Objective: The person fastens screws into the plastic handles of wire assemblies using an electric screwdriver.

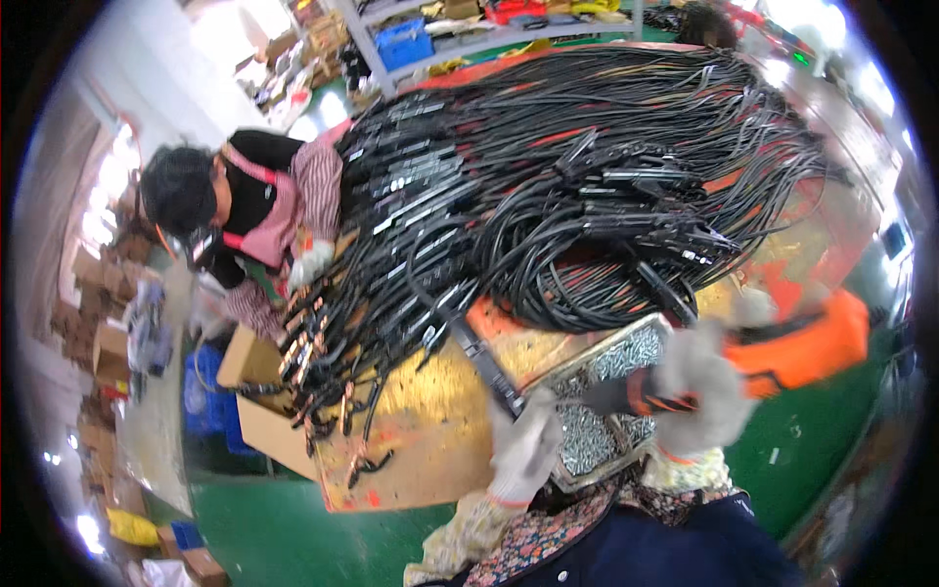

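My left hand, in a pale glove, is closed around the lower end of a long, slim black handle. The handle's far end runs up toward the black cables on the table. In my gloved right hand is an orange and black power screwdriver, gripped at its body. Its dark nose points left toward my left hand; the tip is too blurred to make out. Below and between my hands stands a metal tray with small silvery screws in its compartments.
Black cables with dark handles cover most of the table. Copper-coloured clamps hang at its left edge, by a cardboard box. A co-worker leans in at the left. A shelf with a blue bin stands behind.
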{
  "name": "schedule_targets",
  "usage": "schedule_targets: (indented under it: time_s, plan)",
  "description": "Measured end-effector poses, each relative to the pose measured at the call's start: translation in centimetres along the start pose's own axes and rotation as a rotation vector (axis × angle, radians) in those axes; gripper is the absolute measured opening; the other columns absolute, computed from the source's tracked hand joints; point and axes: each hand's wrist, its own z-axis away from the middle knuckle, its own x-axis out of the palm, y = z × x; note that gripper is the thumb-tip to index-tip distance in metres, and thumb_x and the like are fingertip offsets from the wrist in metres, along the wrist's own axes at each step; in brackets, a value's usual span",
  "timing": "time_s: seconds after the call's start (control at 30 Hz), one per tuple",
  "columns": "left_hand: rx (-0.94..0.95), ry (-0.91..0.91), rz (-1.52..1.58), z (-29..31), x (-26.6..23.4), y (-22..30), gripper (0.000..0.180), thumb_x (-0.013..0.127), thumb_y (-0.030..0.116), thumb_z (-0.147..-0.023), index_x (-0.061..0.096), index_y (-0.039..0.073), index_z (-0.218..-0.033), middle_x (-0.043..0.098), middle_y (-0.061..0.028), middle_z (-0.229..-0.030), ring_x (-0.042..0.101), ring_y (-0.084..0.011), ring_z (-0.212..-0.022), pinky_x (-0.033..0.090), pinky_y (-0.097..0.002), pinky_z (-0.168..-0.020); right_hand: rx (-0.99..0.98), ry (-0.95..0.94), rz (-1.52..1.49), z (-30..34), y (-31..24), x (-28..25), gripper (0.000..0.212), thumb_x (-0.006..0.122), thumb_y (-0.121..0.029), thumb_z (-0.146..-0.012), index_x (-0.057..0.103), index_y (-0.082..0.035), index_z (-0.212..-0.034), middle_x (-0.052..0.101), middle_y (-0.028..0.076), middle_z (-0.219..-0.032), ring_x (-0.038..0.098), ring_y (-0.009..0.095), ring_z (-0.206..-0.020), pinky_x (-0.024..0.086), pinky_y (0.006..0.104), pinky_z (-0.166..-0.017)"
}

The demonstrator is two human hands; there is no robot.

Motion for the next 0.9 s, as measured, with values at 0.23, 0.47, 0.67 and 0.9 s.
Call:
schedule_targets:
  time_s: [0.23, 0.47, 0.67, 0.9]
  plan:
    - [0.046, -0.509, -0.192, -1.4, 14.5, 4.6, 0.054, 0.058, 0.004, -0.092, 0.024, 0.010, -0.133, 0.052, -0.0042, -0.071, 0.052, -0.0132, -0.054, 0.044, -0.0279, -0.049, -0.286, 0.334, 0.023, -2.3, -5.2, -7.8, 0.049, 0.050, 0.001, -0.095, 0.031, 0.002, -0.140, 0.049, 0.005, -0.098, 0.034, 0.007, -0.066, 0.037, 0.0225, -0.055]
    - [-0.263, -0.627, -0.176, -14.0, 25.5, -0.1, 0.066, 0.069, 0.020, -0.089, 0.024, 0.008, -0.135, 0.054, -0.0118, -0.110, 0.059, -0.0218, -0.095, 0.054, -0.0413, -0.084, -0.142, 0.488, 0.219, -0.7, -7.9, -10.9, 0.044, 0.053, -0.001, -0.095, 0.037, 0.004, -0.135, 0.047, 0.006, -0.092, 0.042, 0.008, -0.069, 0.043, 0.0237, -0.058]
    - [0.152, -0.827, -0.607, -11.3, 17.5, -0.2, 0.062, 0.062, 0.011, -0.091, 0.030, -0.005, -0.141, 0.056, -0.0034, -0.097, 0.053, -0.0086, -0.088, 0.046, -0.0245, -0.075, -0.009, 0.575, 0.513, -1.6, -6.6, -8.4, 0.050, 0.056, -0.005, -0.093, 0.035, -0.002, -0.138, 0.056, 0.010, -0.102, 0.051, 0.011, -0.073, 0.045, 0.0234, -0.056]
    - [0.426, -0.288, -1.159, -3.2, -1.2, 4.9, 0.049, 0.062, 0.014, -0.090, 0.046, -0.004, -0.133, 0.064, -0.0084, -0.092, 0.060, -0.0143, -0.086, 0.048, -0.0286, -0.080, 0.538, -0.141, 0.789, 1.4, 1.0, -7.0, 0.070, 0.058, 0.002, -0.085, 0.026, -0.003, -0.148, 0.054, 0.011, -0.106, 0.056, 0.015, -0.078, 0.049, 0.0274, -0.071]
